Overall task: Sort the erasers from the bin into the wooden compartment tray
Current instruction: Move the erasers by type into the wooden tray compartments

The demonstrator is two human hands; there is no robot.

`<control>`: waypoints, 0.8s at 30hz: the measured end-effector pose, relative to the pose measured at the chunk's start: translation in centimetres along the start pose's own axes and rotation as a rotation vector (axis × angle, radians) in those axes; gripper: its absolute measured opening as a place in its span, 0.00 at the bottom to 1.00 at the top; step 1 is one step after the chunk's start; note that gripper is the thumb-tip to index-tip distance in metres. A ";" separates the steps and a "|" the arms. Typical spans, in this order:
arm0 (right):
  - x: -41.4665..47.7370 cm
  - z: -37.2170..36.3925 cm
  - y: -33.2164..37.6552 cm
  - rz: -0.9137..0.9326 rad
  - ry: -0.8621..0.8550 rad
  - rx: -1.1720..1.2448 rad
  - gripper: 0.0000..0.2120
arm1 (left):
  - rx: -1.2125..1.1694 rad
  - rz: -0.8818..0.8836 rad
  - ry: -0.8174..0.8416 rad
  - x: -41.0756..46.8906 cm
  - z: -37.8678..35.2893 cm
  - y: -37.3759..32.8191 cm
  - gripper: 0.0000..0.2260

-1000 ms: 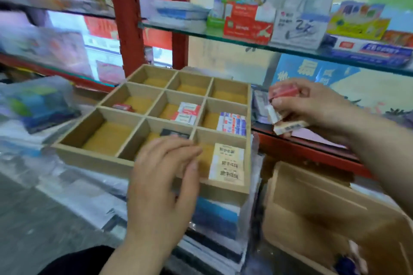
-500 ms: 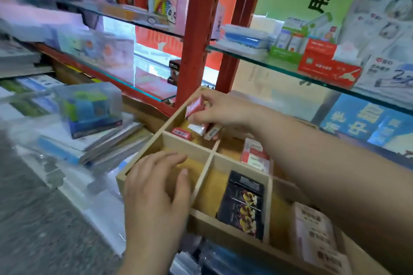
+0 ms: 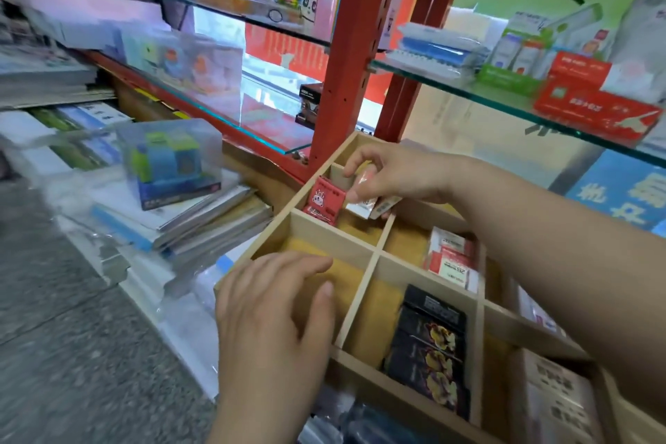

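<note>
- On my feed the left hand [image 3: 274, 317] lies flat on the near corner of the wooden tray [image 3: 324, 232], fingers straight and slightly spread. It was there a second ago too, bracing the tray and holding nothing.
- One compartment beyond its fingertips, the red eraser [image 3: 324, 200] now stands in the tray. Half a second ago the right hand had it pinched above this same compartment. I read that as one more eraser sorted.
- The red eraser rests on a short end with its long axis close to upright, tipped slightly away. Its printed face is toward the camera and its barcode end is down. A second red one may lie beneath it, but the blur keeps me from saying.
- Just right of it, the right hand [image 3: 393, 177] is curled round the white erasers [image 3: 374, 207], with the thumb across them. Their long axis runs crosswise under the palm, ends pointing right. Whether the thumb touches the red eraser I cannot tell.
- Under the right forearm lie red-and-white erasers [image 3: 450, 259]. Nearer me, black packs [image 3: 429, 346] lie lengthwise in their compartment. The handful in the right hand suggests more placing ahead.
</note>
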State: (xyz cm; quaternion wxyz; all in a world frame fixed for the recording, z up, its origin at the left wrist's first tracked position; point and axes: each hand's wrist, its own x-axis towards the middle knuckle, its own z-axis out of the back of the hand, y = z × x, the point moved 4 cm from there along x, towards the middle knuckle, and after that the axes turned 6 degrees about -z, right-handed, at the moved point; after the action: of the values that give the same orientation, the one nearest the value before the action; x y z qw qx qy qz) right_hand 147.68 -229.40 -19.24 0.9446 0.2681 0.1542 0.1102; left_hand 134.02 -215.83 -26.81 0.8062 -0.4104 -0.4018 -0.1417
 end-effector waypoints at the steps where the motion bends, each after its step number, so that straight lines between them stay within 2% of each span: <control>1: -0.2 0.1 0.1 0.012 -0.036 0.001 0.10 | -0.002 0.005 0.000 0.0 0.0 -0.1 0.12; 11: -3.9 2.9 0.9 0.098 -0.362 0.191 0.03 | 0.016 -0.008 0.051 -0.4 0.1 -0.4 0.12; 12: -4.6 3.3 0.6 0.094 -0.378 0.192 0.01 | 0.027 -0.011 0.066 -0.5 0.0 -0.5 0.12; 17: -8.0 3.2 -2.9 0.024 -0.312 0.213 0.04 | 0.049 -0.018 0.108 -0.9 -0.2 -1.0 0.12; 20: -9.1 2.0 -4.7 -0.009 -0.337 0.142 0.05 | 0.072 -0.034 0.117 -1.1 -0.6 -1.5 0.12; 24: -9.9 1.8 -5.3 -0.008 -0.404 -0.112 0.09 | 0.093 -0.020 0.125 -1.0 -0.8 -1.5 0.13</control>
State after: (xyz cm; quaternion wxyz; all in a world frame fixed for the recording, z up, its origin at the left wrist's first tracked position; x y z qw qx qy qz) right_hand 139.77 -237.48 -18.36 0.9701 0.2313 -0.0438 0.0588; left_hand 132.93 -217.54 -27.05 0.8464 -0.3590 -0.3609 -0.1562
